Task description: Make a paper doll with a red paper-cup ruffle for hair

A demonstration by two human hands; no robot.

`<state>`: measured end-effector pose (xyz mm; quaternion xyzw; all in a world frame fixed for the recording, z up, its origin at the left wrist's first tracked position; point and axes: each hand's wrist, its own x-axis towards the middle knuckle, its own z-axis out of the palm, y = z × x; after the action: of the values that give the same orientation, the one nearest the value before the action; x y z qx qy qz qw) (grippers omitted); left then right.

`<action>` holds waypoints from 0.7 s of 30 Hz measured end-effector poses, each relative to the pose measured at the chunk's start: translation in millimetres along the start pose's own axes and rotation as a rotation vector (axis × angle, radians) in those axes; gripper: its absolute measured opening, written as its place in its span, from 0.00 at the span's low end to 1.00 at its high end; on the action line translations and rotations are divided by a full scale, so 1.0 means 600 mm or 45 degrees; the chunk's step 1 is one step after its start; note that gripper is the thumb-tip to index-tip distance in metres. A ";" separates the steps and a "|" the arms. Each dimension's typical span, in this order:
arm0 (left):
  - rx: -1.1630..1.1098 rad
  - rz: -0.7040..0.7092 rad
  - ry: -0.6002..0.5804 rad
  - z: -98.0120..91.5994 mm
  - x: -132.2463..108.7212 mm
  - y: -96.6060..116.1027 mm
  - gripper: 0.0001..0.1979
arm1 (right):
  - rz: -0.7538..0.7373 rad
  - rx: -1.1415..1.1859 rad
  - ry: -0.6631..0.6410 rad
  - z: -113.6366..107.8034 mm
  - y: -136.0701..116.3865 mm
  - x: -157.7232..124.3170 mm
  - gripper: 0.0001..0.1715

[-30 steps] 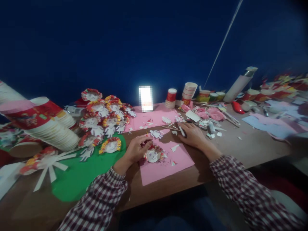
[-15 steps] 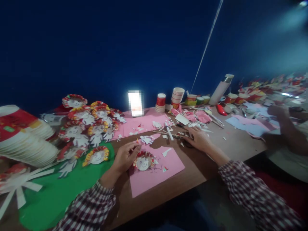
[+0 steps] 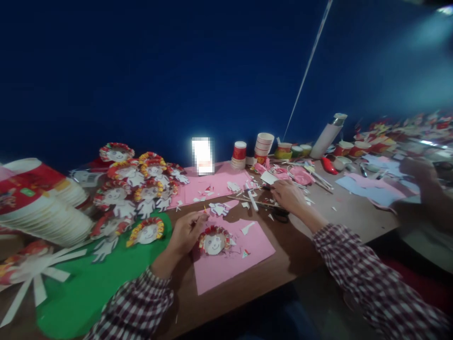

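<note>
My left hand (image 3: 187, 232) is closed, thumb against fingers, at the left edge of a pink paper sheet (image 3: 233, 271). A tiny orange-yellow tip shows above its fingertips; what it belongs to is unclear. Right beside this hand, a paper face (image 3: 214, 244) with a red and yellow curled rim lies on the sheet. A white paper body cutout (image 3: 218, 209) rests just beyond. My right hand (image 3: 289, 196) reaches over the scrap pile, fingers extended downward near a white paper piece (image 3: 269, 177). Dark scissors handles (image 3: 282, 216) lie under its wrist. Its fingertips are partly hidden.
Finished paper figures (image 3: 136, 189) crowd the left, by a green mat (image 3: 102, 288) and stacked paper cups (image 3: 53, 208). Farther back are a glue-stick-like white tube (image 3: 252, 199), cup stacks (image 3: 264, 145) and a leaning bottle (image 3: 327, 137). A co-worker's arm (image 3: 423, 182) is at right.
My right hand has shifted slightly left and forward over the scraps, uncovering the dark handles, its fingers more bunched. My left hand keeps its pinch. The view has tilted slightly.
</note>
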<state>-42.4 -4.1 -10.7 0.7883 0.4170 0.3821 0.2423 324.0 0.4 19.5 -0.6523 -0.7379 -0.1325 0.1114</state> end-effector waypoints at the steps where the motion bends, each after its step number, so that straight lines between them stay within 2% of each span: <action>1: -0.005 -0.004 -0.003 0.000 0.000 0.000 0.19 | -0.004 0.024 0.009 0.000 -0.006 0.000 0.16; 7: -0.013 -0.008 -0.036 0.001 -0.001 0.002 0.19 | -0.205 0.168 0.020 0.003 -0.046 -0.010 0.16; 13: -0.005 -0.036 -0.053 0.004 -0.001 0.004 0.20 | -0.333 0.222 0.043 0.009 -0.071 0.002 0.16; 21: 0.032 -0.072 -0.057 0.004 -0.005 0.004 0.22 | -0.350 0.287 0.016 0.034 -0.091 0.011 0.18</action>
<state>-40.3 -8.3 -11.6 0.7875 0.4385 0.3519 0.2524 269.2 7.2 -0.2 -0.5278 -0.8296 -0.0670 0.1692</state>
